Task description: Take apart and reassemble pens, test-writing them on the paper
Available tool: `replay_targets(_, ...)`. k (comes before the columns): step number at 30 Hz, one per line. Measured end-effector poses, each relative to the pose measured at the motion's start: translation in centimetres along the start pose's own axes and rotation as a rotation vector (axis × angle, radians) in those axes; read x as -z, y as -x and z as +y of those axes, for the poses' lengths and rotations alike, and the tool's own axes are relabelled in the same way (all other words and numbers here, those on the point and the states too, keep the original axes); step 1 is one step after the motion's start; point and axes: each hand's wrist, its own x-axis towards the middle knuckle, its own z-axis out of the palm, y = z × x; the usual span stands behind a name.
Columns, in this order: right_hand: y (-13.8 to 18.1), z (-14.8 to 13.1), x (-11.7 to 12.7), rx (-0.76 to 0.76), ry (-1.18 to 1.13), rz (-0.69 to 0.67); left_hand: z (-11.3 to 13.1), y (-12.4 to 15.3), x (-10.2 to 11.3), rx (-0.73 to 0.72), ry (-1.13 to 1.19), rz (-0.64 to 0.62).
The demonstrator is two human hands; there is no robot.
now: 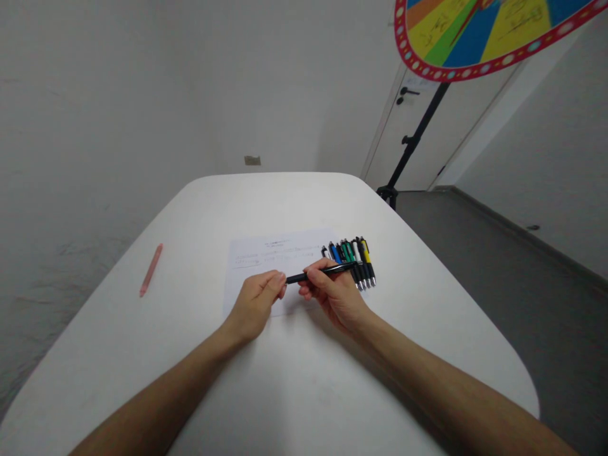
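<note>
A black pen (324, 272) is held level over a printed white sheet of paper (266, 258) on a white table (294, 380). My right hand (332, 294) is closed around the pen's middle. My left hand (256, 304) is curled, its fingertips pinched at the pen's left tip. Just right of the paper lies a row of several pens (354, 256) in blue, green, white, black and yellow, side by side.
A pink pen (151, 270) lies alone at the table's left. A colourful prize wheel (479, 31) on a black stand (412, 149) rises beyond the table's far right corner, before a white door (427, 126). Grey floor lies to the right.
</note>
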Motion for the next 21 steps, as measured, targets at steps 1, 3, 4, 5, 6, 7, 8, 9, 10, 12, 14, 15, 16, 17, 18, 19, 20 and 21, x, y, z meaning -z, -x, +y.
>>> replay_targets(1,0.01,0.08,-0.08,0.004,0.004,0.0,-0.07,-0.05,-0.08,0.045,0.045,-0.031)
replay_targets(3,-0.01,0.25,-0.19,0.008,0.006,0.01,-0.23,-0.08,-0.28,0.067,0.08,-0.046)
replay_targets(4,-0.03,0.32,-0.2,0.009,0.002,0.02,-0.31,-0.05,-0.38,0.045,0.079,-0.02)
replay_targets(5,-0.06,0.38,-0.18,0.008,-0.006,0.031,-0.36,0.01,-0.48,0.011,0.07,0.019)
replay_targets(6,-0.1,0.42,-0.13,0.004,-0.016,0.041,-0.38,0.07,-0.58,-0.023,0.054,0.065)
replay_targets(7,-0.14,0.45,-0.06,0.001,-0.027,0.05,-0.36,0.14,-0.67,-0.05,0.032,0.106)
replay_targets(8,-0.16,0.46,0.02,-0.004,-0.035,0.058,-0.32,0.21,-0.76,-0.065,0.004,0.136)
replay_targets(9,-0.16,0.46,0.08,-0.009,-0.039,0.062,-0.27,0.27,-0.83,-0.072,-0.027,0.156)
replay_targets(10,-0.15,0.46,0.13,-0.013,-0.039,0.062,-0.21,0.31,-0.88,-0.072,-0.061,0.169)
replay_targets(12,-0.08,0.45,0.14,-0.018,-0.031,0.056,-0.18,0.37,-0.91,-0.059,-0.119,0.174)
replay_targets(14,0.01,0.47,0.07,-0.023,-0.021,0.041,-0.3,0.4,-0.83,-0.028,-0.14,0.16)
replay_targets(15,0.04,0.48,0.03,-0.025,-0.018,0.033,-0.4,0.4,-0.75,-0.014,-0.132,0.145)
replay_targets(16,0.05,0.5,0.01,-0.026,-0.016,0.027,-0.5,0.4,-0.65,-0.008,-0.112,0.131)
replay_targets(17,0.04,0.51,0.0,-0.027,-0.017,0.024,-0.59,0.38,-0.55,-0.012,-0.085,0.116)
replay_targets(18,0.01,0.53,0.01,-0.027,-0.021,0.025,-0.64,0.35,-0.46,-0.027,-0.055,0.11)
replay_targets(19,-0.03,0.53,0.05,-0.027,-0.029,0.029,-0.65,0.31,-0.39,-0.048,-0.033,0.115)
replay_targets(20,-0.08,0.52,0.09,-0.025,-0.039,0.036,-0.62,0.26,-0.35,-0.071,-0.024,0.131)
replay_targets(21,-0.13,0.51,0.14,-0.026,-0.047,0.044,-0.55,0.21,-0.34,-0.089,-0.028,0.154)
